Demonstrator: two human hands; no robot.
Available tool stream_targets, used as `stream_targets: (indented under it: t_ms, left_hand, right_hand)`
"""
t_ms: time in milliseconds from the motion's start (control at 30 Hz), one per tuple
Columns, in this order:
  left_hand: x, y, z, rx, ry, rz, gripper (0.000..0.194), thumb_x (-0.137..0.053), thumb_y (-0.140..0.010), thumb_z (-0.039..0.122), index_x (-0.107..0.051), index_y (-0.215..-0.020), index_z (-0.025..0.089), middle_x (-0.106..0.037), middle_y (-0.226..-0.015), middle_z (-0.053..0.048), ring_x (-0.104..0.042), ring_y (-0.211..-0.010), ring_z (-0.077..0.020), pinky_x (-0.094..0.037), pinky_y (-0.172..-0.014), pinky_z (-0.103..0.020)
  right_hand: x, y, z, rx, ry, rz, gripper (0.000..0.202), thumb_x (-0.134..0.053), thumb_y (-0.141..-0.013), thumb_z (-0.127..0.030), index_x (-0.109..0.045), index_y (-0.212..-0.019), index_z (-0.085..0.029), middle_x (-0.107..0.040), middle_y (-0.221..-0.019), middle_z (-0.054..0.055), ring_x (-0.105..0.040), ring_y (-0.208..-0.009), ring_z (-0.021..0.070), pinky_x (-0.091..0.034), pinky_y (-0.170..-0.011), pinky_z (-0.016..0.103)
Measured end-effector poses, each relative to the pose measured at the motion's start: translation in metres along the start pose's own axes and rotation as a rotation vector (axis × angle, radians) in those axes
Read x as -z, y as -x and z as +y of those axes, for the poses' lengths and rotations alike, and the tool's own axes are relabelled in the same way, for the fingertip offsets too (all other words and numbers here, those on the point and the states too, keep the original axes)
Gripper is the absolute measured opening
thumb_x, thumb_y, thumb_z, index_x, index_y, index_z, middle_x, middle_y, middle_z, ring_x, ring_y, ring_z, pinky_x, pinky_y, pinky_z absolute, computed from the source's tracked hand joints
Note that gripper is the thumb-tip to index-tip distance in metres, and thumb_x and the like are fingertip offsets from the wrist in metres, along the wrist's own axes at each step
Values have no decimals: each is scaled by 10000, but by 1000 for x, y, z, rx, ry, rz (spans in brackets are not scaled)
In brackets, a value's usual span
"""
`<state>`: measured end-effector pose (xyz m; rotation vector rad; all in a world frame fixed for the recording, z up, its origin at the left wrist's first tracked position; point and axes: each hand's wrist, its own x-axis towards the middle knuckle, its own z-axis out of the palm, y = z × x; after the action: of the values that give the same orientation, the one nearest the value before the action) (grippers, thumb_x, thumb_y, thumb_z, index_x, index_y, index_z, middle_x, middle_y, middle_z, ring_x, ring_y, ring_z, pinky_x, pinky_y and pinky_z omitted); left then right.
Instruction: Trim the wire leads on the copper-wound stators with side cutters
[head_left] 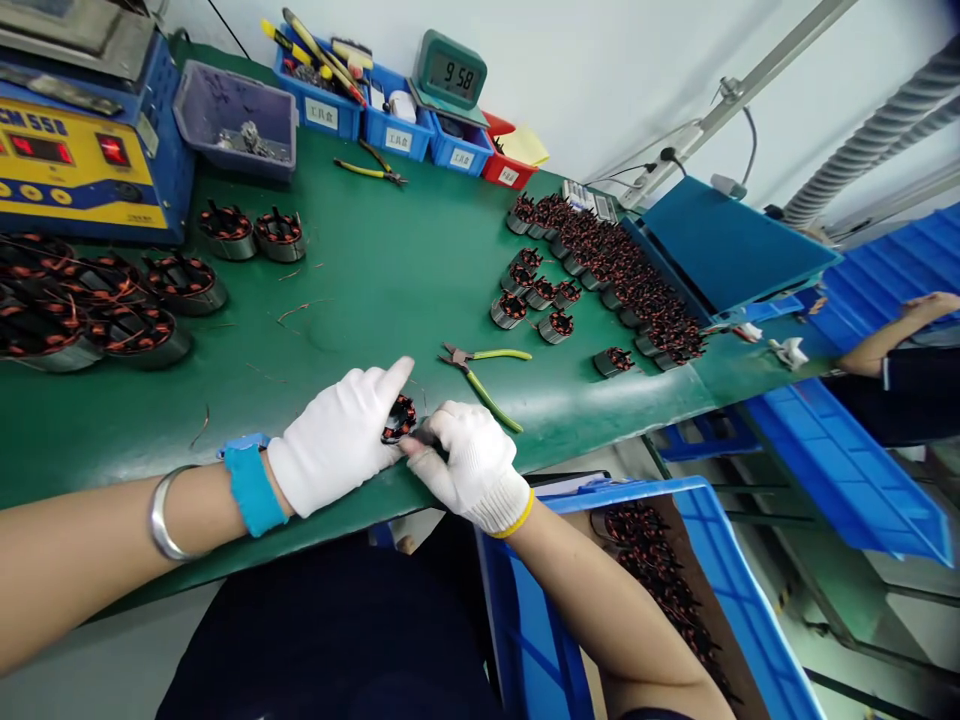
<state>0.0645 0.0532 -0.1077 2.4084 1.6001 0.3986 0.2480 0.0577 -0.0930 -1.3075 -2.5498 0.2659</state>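
Observation:
In a white glove, my left hand is wrapped round a small motor stator with copper windings and black insulation, held over the green bench near its front edge. My right hand, also gloved, is pinched at the stator's near right side. Something dark shows between its fingers, too hidden to name. Just beyond the hands lie diagonal cutters with yellow-green handles, jaws pointing left and handles spread.
Many stators stand in rows on the right; larger ones sit left, below a yellow-and-blue machine. Tool boxes and a clock line the back. A blue crate is beside my right arm. Another person's arm is far right.

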Motion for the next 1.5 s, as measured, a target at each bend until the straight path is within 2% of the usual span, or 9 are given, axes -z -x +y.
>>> stream_targets:
  t_ms: [133,300,433,600,867,967,1100,1300,1500]
  left_hand:
    - [1,1,0,0,-57,10,787,-440,-865,509,-137,-1460,93,-543,-1110,-165,-535,-976,-304,-467,-801,-394]
    - [3,1,0,15,-71,-11,811,-467,-847,446,-98,-1465,75,-537,-1122,-169,-547,-974,-296,-469,-796,-375]
    - [2,1,1,23,-76,9,776,-425,-867,434,-88,-1463,71,-541,-1139,-177,-542,-998,-298,-468,-805,-380]
    - [4,1,2,29,-47,12,819,-466,-845,485,-117,-1469,85,-552,-1155,-188,-559,-994,-309,-474,-801,-395]
    - [8,-2,-9,94,301,94,923,-644,-697,498,-248,-1456,153,-587,-1215,-126,-581,-1085,-284,-478,-896,-367]
    - [10,-2,-13,87,343,39,992,-665,-679,488,-176,-1483,174,-615,-1186,-107,-607,-1053,-277,-491,-864,-356]
    - [16,-3,-15,85,406,-13,1039,-668,-684,464,-75,-1500,213,-669,-1086,-49,-651,-961,-255,-501,-792,-332]
    - [21,-5,-16,62,449,-58,1058,-669,-672,461,-67,-1501,196,-677,-1079,-42,-651,-972,-248,-496,-803,-316]
    - [24,-4,-18,66,391,-70,1068,-652,-663,443,-40,-1501,191,-677,-1081,-52,-670,-892,-251,-487,-719,-302]
  right_hand:
    - [1,3,2,-43,-74,40,310,-404,-904,-302,-485,-625,-195,-503,-656,19,-468,-623,145,-329,-610,274]
    - [5,2,-2,-125,-203,-39,220,-630,-763,-405,-560,-725,-200,-571,-715,1,-520,-662,149,-344,-595,255]
    - [2,-2,-7,-155,-251,-21,318,-450,-895,-365,-471,-624,-200,-499,-638,-11,-472,-603,125,-322,-570,246]
    - [3,-2,-4,-235,-48,-96,295,-505,-838,-342,-446,-586,-201,-506,-620,-9,-452,-581,133,-263,-538,266]
    - [16,-9,1,-272,124,-190,288,-478,-861,-388,-582,-674,-197,-608,-710,30,-533,-651,166,-236,-531,275]
    - [20,-16,10,-407,-88,-198,342,-428,-901,-438,-619,-753,-195,-600,-678,7,-525,-623,144,-284,-542,253]
    - [16,-27,17,-308,-434,-215,252,-474,-885,-397,-641,-954,-222,-657,-799,-21,-567,-705,128,-374,-623,234]
    - [14,-40,18,-469,-212,-123,216,-529,-835,-413,-651,-837,-235,-674,-834,-5,-602,-806,195,-407,-676,293]
    - [10,-53,11,-329,-579,-215,245,-589,-797,-446,-648,-846,-213,-670,-750,-33,-592,-684,120,-441,-643,233]
